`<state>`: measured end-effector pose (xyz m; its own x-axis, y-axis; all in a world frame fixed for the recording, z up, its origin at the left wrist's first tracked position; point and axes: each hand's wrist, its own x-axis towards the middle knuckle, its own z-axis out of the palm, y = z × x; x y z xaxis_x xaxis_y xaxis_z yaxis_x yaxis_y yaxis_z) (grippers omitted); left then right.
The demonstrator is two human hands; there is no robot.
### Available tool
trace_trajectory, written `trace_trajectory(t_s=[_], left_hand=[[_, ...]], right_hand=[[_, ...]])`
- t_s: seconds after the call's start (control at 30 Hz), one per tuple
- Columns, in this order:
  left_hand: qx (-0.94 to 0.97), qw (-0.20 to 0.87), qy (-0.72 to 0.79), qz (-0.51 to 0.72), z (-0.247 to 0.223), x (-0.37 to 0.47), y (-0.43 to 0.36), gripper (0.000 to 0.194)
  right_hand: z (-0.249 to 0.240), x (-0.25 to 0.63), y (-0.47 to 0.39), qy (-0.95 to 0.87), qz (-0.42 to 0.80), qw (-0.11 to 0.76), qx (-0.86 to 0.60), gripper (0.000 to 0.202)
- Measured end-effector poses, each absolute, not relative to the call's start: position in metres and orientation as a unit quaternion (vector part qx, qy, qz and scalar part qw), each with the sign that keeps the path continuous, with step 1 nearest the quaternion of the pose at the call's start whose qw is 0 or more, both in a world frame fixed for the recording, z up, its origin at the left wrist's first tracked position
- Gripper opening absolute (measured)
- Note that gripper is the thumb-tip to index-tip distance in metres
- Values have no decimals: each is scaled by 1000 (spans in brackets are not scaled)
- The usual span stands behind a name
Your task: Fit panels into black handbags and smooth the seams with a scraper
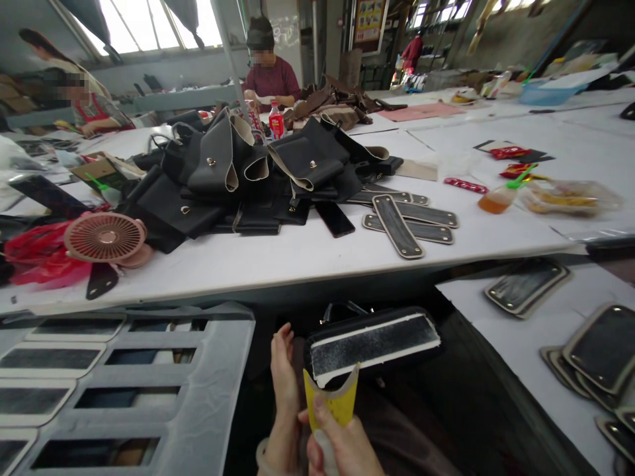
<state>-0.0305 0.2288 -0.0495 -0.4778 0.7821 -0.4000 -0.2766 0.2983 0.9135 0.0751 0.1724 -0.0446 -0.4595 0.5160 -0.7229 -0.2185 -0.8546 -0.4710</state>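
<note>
The right hand [342, 439] pinches a yellow tool [331, 404] between thumb and fingers, its curved, hollowed edge pointing away from the body and its upper corners close to the near side of a black bag [374, 342]; whether the tool touches the bag, I cannot tell. The left hand [284, 363] is open and empty, fingers raised and loosely bent, just beside the bag's left end. The bag lies in front of the person, below the near edge of the white counter [317, 264], with a long dark panel [374, 345] bordered by pale strips facing up and a handle [347, 307] at its far side. To the left, a grey frame [213, 370] has rectangular openings, with dark, pale-edged pieces [49, 359] lying along its left part. To the right, more dark panels with pale edges [528, 287] lie on a white surface [476, 307], some overlapping. On the counter sit a heap of black bags [213, 158], a phone [335, 219], a pink fan [105, 238] beside red plastic [44, 254], and a small group of dark strips [398, 226] with metal studs. Farther back, a person in a dark red top [272, 79] is behind a red bottle [276, 121]
</note>
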Motion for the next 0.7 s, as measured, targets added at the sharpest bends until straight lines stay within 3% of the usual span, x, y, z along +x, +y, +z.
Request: trace_trajectory(t_s=[0.1, 0.2, 0.7], left_hand=[[300, 449, 629, 560, -35, -27, 236, 70], [400, 448, 612, 515, -22, -21, 244, 70], [377, 418, 647, 514, -18, -12, 245, 63]], right_hand=[[-43, 76, 173, -176, 836, 204, -478, 78], [-44, 79, 175, -194, 835, 193, -477, 79], [-47, 102, 194, -215, 876, 90, -423, 81]])
